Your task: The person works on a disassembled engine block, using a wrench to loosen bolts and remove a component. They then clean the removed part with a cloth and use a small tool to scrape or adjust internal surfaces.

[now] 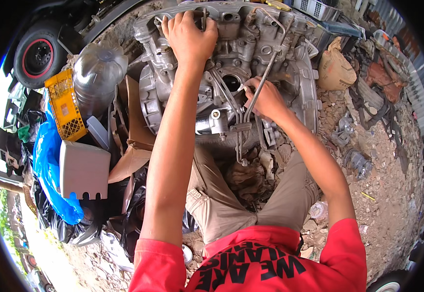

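Engine block (231, 63) dull cast metal; crate (66, 104) yellow plastic; ground (392, 194) rough dirt.

Grey cast-metal engine block (290, 73), dirty and studded with ports and bolts, lying on bare stony ground in front of the knees. Long thin metal rod (263, 82), gripped at its lower end, slanting up and to the right across the block's face, its upper tip among the fittings there.

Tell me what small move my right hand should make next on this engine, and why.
Probably ease the thin metal pipe outward a little. Your right hand already grips it beside the round opening in the engine block, and your left hand braces the block's top, so it looks steadied.
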